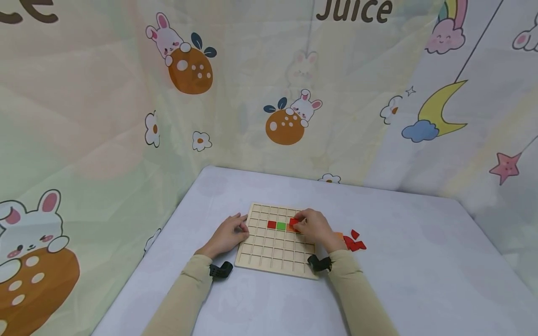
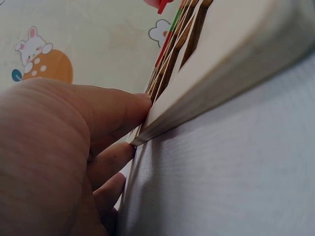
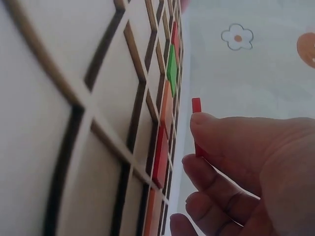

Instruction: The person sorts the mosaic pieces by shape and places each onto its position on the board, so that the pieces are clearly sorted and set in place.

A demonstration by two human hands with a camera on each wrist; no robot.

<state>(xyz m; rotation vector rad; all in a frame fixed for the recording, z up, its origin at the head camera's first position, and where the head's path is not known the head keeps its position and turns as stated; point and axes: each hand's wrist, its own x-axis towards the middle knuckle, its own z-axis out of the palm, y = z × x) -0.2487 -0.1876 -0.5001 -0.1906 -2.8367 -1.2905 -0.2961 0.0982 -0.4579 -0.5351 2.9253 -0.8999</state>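
A pale wooden board with a raised square grid lies flat on the table. Along one row sit a red tile, a green tile and an orange tile; another red tile follows in the right wrist view. My right hand pinches a thin red tile between thumb and forefinger, held just off the board. At the board's left edge, my left hand holds the rim with thumb and fingertips. Most of the held tile is hidden by the fingers.
Several loose red pieces lie right of the board, beside an orange piece partly hidden by my right wrist. The white table extends to the right. A printed cloth wall stands behind it.
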